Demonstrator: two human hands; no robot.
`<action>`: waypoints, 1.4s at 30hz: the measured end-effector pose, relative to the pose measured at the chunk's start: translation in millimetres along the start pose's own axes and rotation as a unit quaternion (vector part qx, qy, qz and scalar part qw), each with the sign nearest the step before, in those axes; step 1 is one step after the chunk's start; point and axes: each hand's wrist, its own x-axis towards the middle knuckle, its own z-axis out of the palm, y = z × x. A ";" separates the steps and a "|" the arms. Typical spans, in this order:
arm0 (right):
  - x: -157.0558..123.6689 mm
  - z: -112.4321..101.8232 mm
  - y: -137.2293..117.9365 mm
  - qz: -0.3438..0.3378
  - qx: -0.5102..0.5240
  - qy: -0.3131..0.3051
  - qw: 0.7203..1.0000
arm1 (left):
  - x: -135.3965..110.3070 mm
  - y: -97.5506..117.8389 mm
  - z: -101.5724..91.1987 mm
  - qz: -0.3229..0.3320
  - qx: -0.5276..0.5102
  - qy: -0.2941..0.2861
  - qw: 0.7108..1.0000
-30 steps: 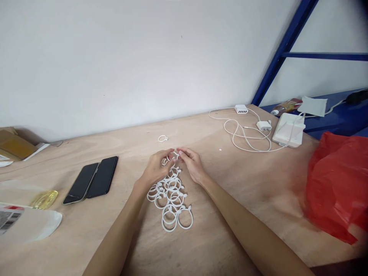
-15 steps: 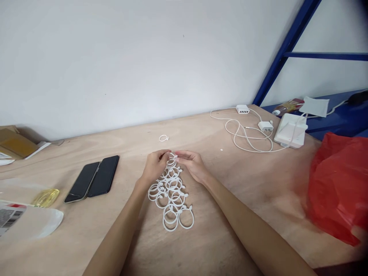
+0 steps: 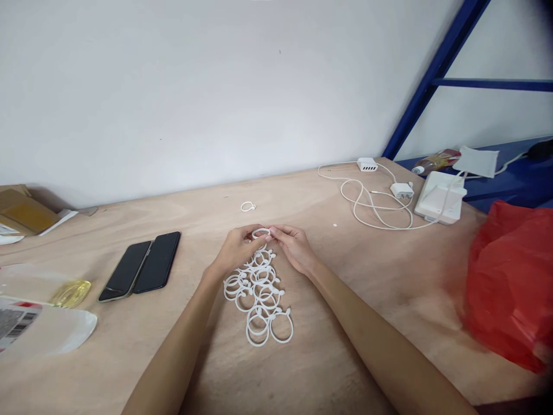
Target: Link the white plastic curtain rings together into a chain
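Note:
Between my two hands is a white plastic ring (image 3: pixel 260 230) with a small tab at its joint. My left hand (image 3: pixel 239 246) grips the ring's left side, thumb in front. At the ring's right end, the fingers of my right hand (image 3: pixel 294 245) pinch the tab, and the fingertips of both hands meet there. Just below lies a loose pile of similar white rings (image 3: pixel 263 282), many overlapping, with round tabs. Part of the pile's far end is hidden by my left hand. One more white ring (image 3: pixel 247 206) lies alone beyond my hands.
Two dark phones (image 3: pixel 156 262) lie left, near a clear bag (image 3: pixel 64 334) and a yellow coil (image 3: pixel 71 293). A cardboard box (image 3: pixel 32 210) sits far left. Right are a white cable (image 3: pixel 358 213), a charger hub (image 3: pixel 367 165), a white device (image 3: pixel 440 197) and a red plastic bag (image 3: pixel 510 282).
My hands have lifted a ring from the pile's far end and now hold it between them. My fingertips have come together at its joint. The view has shifted slightly.

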 end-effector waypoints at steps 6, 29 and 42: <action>-0.5 -1.3 2.7 -0.033 -0.068 0.021 0.997 | 2.3 -10.6 1.3 0.011 -0.017 -0.027 0.999; -8.1 4.3 3.5 -0.168 -0.289 -0.061 0.941 | 63.3 -72.6 -26.3 -0.030 0.396 0.180 0.900; -1.5 2.6 10.6 -0.118 -0.245 0.044 0.961 | 26.3 -45.1 -18.1 0.032 0.236 0.143 0.961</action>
